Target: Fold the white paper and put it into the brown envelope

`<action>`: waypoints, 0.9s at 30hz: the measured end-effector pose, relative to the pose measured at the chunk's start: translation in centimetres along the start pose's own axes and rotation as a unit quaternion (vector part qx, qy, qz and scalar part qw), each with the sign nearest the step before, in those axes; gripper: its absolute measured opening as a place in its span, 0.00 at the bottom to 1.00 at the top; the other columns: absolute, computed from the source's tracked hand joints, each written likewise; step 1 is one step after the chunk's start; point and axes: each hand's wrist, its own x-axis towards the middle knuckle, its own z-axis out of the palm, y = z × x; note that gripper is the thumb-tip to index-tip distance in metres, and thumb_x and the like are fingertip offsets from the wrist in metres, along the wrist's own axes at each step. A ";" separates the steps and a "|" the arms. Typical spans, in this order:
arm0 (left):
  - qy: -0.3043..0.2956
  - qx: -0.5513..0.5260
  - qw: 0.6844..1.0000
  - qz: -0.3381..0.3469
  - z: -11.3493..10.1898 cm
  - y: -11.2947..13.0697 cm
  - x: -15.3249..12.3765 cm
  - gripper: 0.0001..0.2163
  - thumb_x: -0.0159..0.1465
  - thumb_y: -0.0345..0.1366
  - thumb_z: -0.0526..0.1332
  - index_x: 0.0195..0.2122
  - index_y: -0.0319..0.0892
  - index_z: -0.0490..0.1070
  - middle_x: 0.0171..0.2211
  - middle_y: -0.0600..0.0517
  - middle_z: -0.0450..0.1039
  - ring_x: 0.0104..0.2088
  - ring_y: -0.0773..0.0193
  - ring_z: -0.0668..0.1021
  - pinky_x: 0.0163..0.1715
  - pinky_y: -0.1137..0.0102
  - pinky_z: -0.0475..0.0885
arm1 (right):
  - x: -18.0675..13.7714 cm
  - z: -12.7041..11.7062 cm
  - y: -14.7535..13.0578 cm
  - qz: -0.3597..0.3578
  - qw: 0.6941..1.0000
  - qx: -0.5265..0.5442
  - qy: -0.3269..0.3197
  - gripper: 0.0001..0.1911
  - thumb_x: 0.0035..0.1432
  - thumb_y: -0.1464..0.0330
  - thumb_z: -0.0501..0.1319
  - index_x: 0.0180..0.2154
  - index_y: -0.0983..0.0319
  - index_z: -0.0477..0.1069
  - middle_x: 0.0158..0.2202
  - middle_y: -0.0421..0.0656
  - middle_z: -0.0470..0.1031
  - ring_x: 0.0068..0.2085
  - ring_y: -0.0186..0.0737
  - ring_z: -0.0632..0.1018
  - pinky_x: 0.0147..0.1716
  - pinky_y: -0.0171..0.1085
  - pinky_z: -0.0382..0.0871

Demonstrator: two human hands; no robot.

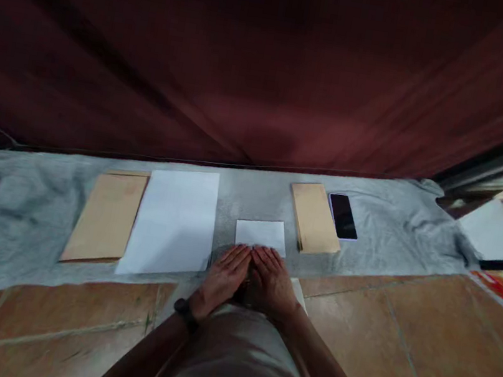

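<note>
My left hand (225, 276) and my right hand (271, 281) lie flat side by side, fingers stretched out, pressing on the near part of a small folded white sheet (261, 233) on a grey cloth (30, 212). Only the sheet's far half shows beyond my fingertips. A dark band sits on my left wrist. To the left lies a larger white sheet (175, 221), and beside it a brown envelope (106, 217). To the right lie a stack of brown envelopes (314, 217) and a black phone (342, 215).
A dark red curtain (270, 65) hangs behind the cloth. Brown floor tiles (422, 340) lie in front. At the far right are another white sheet (493, 230), colourful printed material and a dark bar.
</note>
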 end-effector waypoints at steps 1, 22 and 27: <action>0.001 -0.001 1.000 -0.006 0.0 0.1 -0.1 0.18 0.70 0.28 0.55 0.59 0.33 0.70 0.61 0.42 0.72 0.64 0.56 0.72 0.66 0.59 0.66 | -0.1 -0.1 0.0 -0.001 1.000 -0.002 -0.001 0.27 0.72 0.68 0.51 0.69 0.64 0.56 0.68 0.48 0.64 0.69 0.45 0.63 0.70 0.53 0.55; -0.044 -0.048 0.991 -0.120 -1.4 0.5 0.3 0.19 0.74 0.37 0.51 0.62 0.38 0.67 0.66 0.44 0.66 0.67 0.58 0.67 0.65 0.60 0.65 | -3.9 -0.5 4.5 0.010 0.998 -0.038 0.049 0.30 0.73 0.66 0.50 0.73 0.56 0.46 0.70 0.46 0.60 0.69 0.46 0.64 0.69 0.54 0.57; -0.071 -0.038 0.984 -0.162 -0.4 -0.1 4.0 0.20 0.73 0.36 0.51 0.63 0.33 0.65 0.67 0.40 0.64 0.67 0.54 0.67 0.67 0.58 0.63 | -4.0 -0.3 4.6 -0.002 0.998 -0.045 0.052 0.30 0.73 0.65 0.48 0.73 0.57 0.47 0.70 0.47 0.60 0.69 0.47 0.64 0.69 0.55 0.57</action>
